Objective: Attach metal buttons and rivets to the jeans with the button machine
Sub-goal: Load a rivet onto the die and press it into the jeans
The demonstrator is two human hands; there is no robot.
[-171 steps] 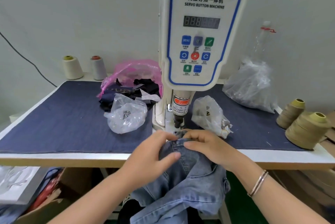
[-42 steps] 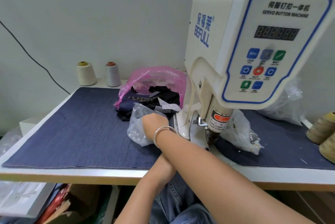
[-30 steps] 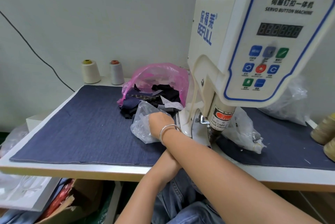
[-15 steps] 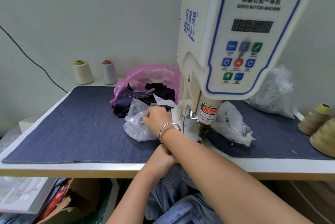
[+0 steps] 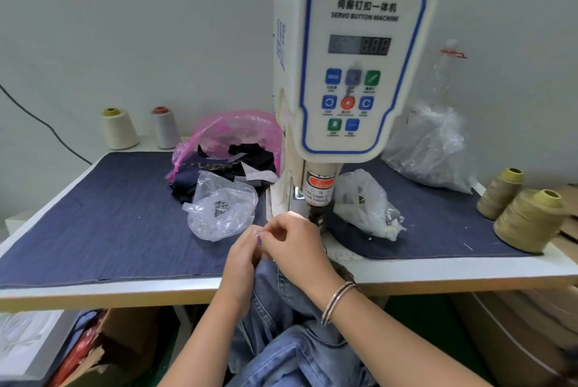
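- Both hands meet at the table's front edge, just below the punch. R hand (image 5: pixel 297 242) has fingers curled, thumb and forefinger pinching a small shiny bit, prob. a metal button or rivet (image 5: pixel 258 234); too small to say which.
- L hand (image 5: pixel 242 261) grips the jeans (image 5: pixel 281 352) near the top edge, fingertips up against the R hand's pinch.
- Jeans: light-blue denim, hanging from the hands over the table edge toward the lap; not under the punch yet.
- Servo button machine (image 5: pixel 353 58) stands upright, punch head (image 5: pixel 316 214) just behind the R hand's knuckles, warning label abt fingers above it.
- Clear bag of metal pieces (image 5: pixel 220 213) lies open to the left, near the hands; second clear bag (image 5: pixel 366 202) on the right of the column.
- Step, my read: seating the piece on the denim or readying it for the die.
- Next needs: fabric spot lined up under the punch, piece square, fingers clear before triggering.
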